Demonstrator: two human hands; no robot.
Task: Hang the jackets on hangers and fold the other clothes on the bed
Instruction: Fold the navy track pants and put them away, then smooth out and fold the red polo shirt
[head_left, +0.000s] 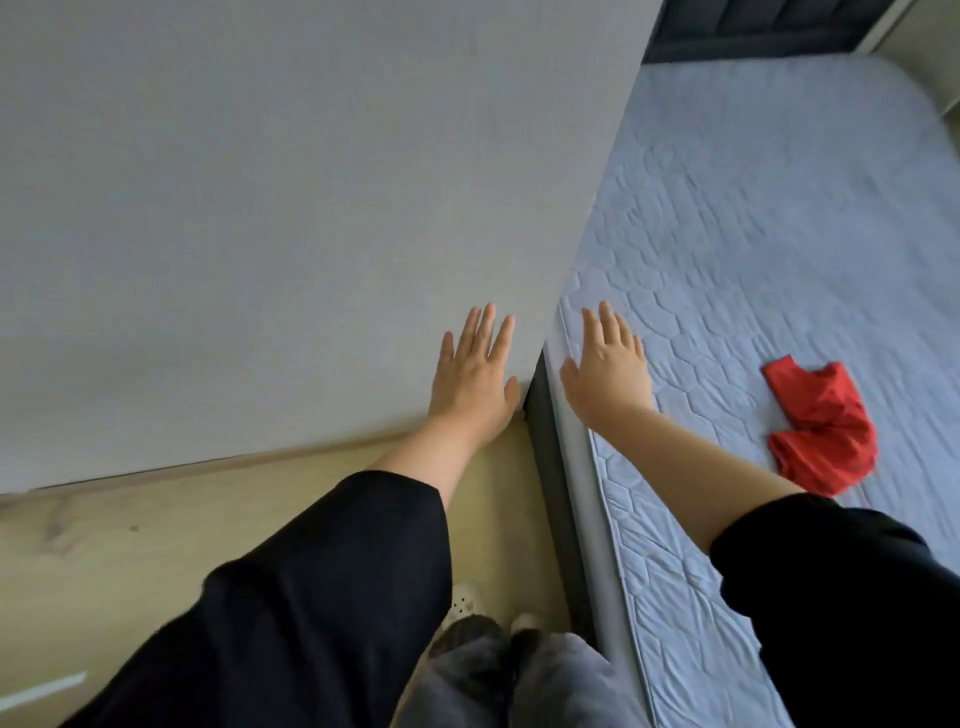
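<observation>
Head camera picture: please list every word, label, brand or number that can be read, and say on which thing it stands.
There are none. The red garment, the quilted mattress, the grey wall and the black sleeves show no writing.

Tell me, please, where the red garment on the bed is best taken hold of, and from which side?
The red garment lies crumpled on the mattress, its flat edges giving little to pinch. Probably grip the raised folds of its bunched lower part, coming from above with the right hand, which is open and nearer.
</observation>
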